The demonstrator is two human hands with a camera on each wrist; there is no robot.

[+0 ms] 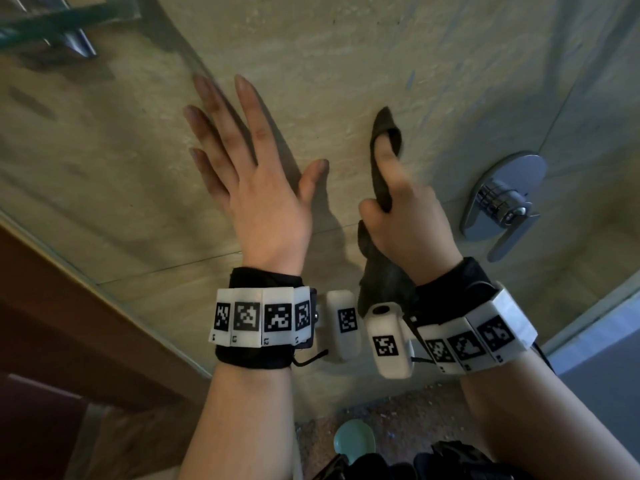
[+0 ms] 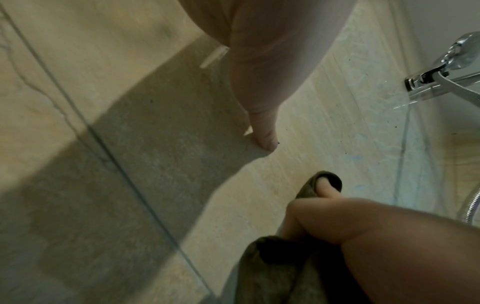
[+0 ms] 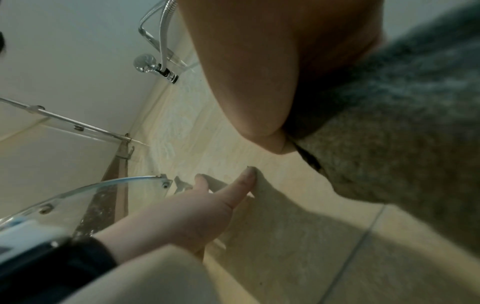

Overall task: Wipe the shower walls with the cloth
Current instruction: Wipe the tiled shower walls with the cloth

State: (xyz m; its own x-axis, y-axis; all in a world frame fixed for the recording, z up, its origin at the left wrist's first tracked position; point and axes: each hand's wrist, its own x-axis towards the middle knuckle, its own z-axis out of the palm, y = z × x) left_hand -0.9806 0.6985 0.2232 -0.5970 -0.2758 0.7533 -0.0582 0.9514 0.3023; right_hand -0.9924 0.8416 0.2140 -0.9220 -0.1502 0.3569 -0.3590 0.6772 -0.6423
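Observation:
The beige tiled shower wall (image 1: 346, 46) fills the head view. My left hand (image 1: 249, 174) lies flat against it with its fingers spread and straight, holding nothing. Just to its right, my right hand (image 1: 398, 202) grips a dark grey-brown cloth (image 1: 379, 174) and holds it against the wall. The forefinger points up inside a fold of the cloth, and the rest of the cloth (image 1: 381, 278) hangs below the palm. The left wrist view shows my left thumb (image 2: 265, 133) on the tile and the cloth (image 2: 275, 271) in my right hand. In the right wrist view the cloth (image 3: 389, 133) is large at the right.
A chrome mixer handle (image 1: 502, 202) sticks out of the wall right of my right hand. A glass corner shelf (image 3: 85, 197) and a metal bracket (image 1: 76, 43) are at the upper left. A shower hose (image 3: 166, 30) hangs higher up. Brown wood (image 1: 52, 323) borders the wall at the left.

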